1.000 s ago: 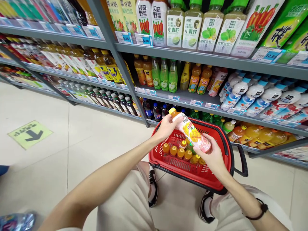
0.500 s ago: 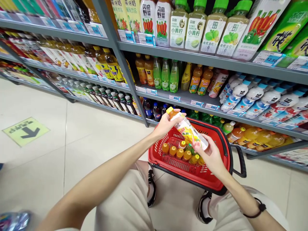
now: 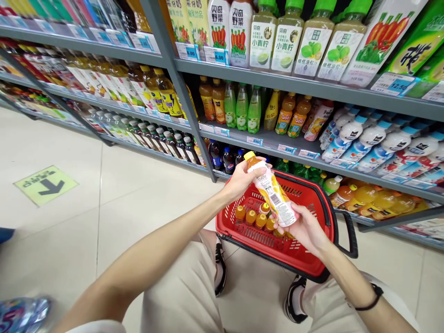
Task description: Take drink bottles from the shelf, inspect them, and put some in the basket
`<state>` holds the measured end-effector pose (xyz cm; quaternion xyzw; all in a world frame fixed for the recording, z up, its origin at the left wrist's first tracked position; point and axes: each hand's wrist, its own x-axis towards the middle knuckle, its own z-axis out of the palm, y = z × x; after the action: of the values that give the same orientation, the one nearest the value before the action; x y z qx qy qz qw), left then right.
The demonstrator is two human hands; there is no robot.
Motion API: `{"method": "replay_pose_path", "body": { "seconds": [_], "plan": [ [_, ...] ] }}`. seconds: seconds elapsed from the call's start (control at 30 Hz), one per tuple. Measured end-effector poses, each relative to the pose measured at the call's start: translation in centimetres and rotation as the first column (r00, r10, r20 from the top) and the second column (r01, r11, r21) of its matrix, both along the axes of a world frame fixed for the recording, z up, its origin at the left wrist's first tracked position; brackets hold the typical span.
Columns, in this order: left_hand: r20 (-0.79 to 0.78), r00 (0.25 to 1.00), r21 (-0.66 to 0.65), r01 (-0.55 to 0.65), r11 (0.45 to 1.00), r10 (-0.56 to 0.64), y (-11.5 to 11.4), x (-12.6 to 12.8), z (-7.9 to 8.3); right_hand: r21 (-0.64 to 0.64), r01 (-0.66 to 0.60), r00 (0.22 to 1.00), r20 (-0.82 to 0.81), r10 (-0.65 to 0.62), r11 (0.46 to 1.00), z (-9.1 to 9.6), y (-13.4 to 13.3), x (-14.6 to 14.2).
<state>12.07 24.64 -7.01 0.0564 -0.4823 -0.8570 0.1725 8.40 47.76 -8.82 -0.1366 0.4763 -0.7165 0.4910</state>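
I hold a juice bottle (image 3: 272,194) with a yellow cap and a white and orange label, tilted above a red shopping basket (image 3: 312,259). My left hand (image 3: 241,178) grips the bottle near its neck. My right hand (image 3: 305,226) cups its bottom end. The barcode side of the label faces me. Several small bottles with orange and yellow caps (image 3: 255,217) stand inside the basket, partly hidden behind the held bottle.
Grey store shelves (image 3: 277,83) full of drink bottles run across the back and away to the left. The basket has a black handle (image 3: 350,233) on its right side. A green floor arrow sticker (image 3: 45,185) lies at left. My knees and shoes are below the basket.
The bottle has been turned in my hands, so its barcode side faces me instead of the fruit picture. Both hands kept their hold. The view shifted slightly.
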Motion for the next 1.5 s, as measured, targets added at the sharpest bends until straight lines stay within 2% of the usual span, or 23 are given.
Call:
{"method": "replay_pose_path", "body": {
  "seconds": [0.07, 0.17, 0.27, 0.4, 0.43, 0.47, 0.5, 0.53, 0.57, 0.63, 0.67, 0.73, 0.8, 0.87, 0.97, 1.03, 1.13, 1.2, 1.37, 1.5],
  "plan": [
    [-0.007, 1.0, 0.021, 0.019, 1.0, -0.019, -0.1, 0.1, 0.4, 0.007, 0.055, 0.998, -0.043, -0.054, 0.998, 0.0, 0.0, 0.2],
    [-0.003, 1.0, 0.036, 0.013, 0.999, -0.012, -0.1, 0.2, 0.6, 0.068, 0.217, 0.934, -0.303, -0.187, 0.974, -0.9, 0.0, 0.5],
    [0.007, 1.0, -0.002, 0.001, 1.0, -0.001, -0.1, 0.2, 0.4, 0.053, 0.345, 0.769, -0.588, -0.251, 0.937, -2.1, 0.2, 0.9],
    [0.042, 0.999, -0.051, 0.006, 0.999, -0.004, 0.2, 0.2, 0.1, 0.086, 0.45, 0.47, -0.869, -0.154, 0.889, -2.5, 0.9, 1.2],
    [0.047, 0.999, -0.024, 0.02, 1.0, -0.019, 0.4, 0.2, 0.1, 0.087, 0.475, 0.421, -0.896, -0.139, 0.876, -2.4, 1.0, 1.2],
    [0.05, 0.998, 0.02, 0.039, 0.999, -0.04, 0.5, 0.3, 0.1, 0.078, 0.492, 0.411, -0.899, -0.153, 0.867, -2.3, 1.1, 1.2],
    [0.053, 0.997, 0.072, 0.058, 0.996, -0.062, 0.7, 0.3, 0.2, 0.066, 0.496, 0.449, -0.873, -0.191, 0.866, -2.2, 1.1, 1.2],
    [0.054, 0.995, 0.124, 0.071, 0.99, -0.078, 0.8, 0.4, 0.3, 0.06, 0.482, 0.535, -0.81, -0.24, 0.874, -2.1, 1.0, 1.2],
    [0.053, 0.995, 0.166, 0.078, 0.983, -0.088, 0.8, 0.4, 0.5, 0.061, 0.444, 0.658, -0.7, -0.28, 0.894, -2.0, 0.8, 1.2],
    [0.038, 0.995, 0.21, 0.077, 0.975, -0.087, 0.8, 0.5, 0.8, 0.061, 0.298, 0.898, -0.358, -0.257, 0.953, -1.8, 0.4, 1.3],
    [0.025, 0.996, 0.212, 0.077, 0.974, -0.084, 0.8, 0.6, 0.9, 0.049, 0.202, 0.965, -0.18, -0.19, 0.978, -1.7, 0.1, 1.3],
    [-0.001, 0.996, 0.187, 0.085, 0.979, -0.087, 0.5, 0.7, 1.1, 0.012, 0.038, 0.998, 0.057, -0.039, 0.999, -1.5, -0.4, 1.5],
    [-0.013, 0.995, 0.143, 0.097, 0.985, -0.096, 0.1, 0.8, 1.2, -0.004, -0.017, 0.993, 0.113, 0.018, 1.0, -1.3, -0.6, 1.8],
    [-0.013, 0.995, 0.113, 0.104, 0.988, -0.103, -0.2, 0.9, 1.3, 0.003, 0.024, 0.998, 0.049, -0.024, 1.0, -1.1, -0.7, 2.0],
    [-0.012, 0.995, 0.1, 0.097, 0.99, -0.096, -0.4, 0.9, 1.2, 0.032, 0.121, 0.981, -0.156, -0.114, 0.992, -1.3, -0.4, 2.2],
    [-0.017, 0.996, 0.088, 0.093, 0.992, -0.092, -0.4, 0.9, 1.1, 0.055, 0.214, 0.921, -0.346, -0.182, 0.975, -1.9, -0.1, 2.3],
    [-0.018, 0.995, 0.055, 0.097, 0.994, -0.097, -0.1, 0.9, 1.1, 0.043, 0.365, 0.738, -0.623, -0.26, 0.93, -2.9, 0.3, 2.1],
    [-0.016, 0.994, 0.04, 0.106, 0.994, -0.105, 0.1, 0.9, 1.1, 0.035, 0.414, 0.62, -0.742, -0.254, 0.909, -3.2, 0.6, 2.0],
    [-0.008, 0.99, 0.041, 0.138, 0.99, -0.138, 0.3, 0.9, 0.9, 0.038, 0.541, 0.355, -0.916, -0.187, 0.84, -2.5, 0.9, 1.6],
    [-0.032, 0.985, 0.021, 0.171, 0.985, -0.17, 0.3, 1.0, 0.7, -0.013, 0.599, 0.173, -0.974, -0.145, 0.801, -2.0, 1.1, 1.5]
  ]
}}
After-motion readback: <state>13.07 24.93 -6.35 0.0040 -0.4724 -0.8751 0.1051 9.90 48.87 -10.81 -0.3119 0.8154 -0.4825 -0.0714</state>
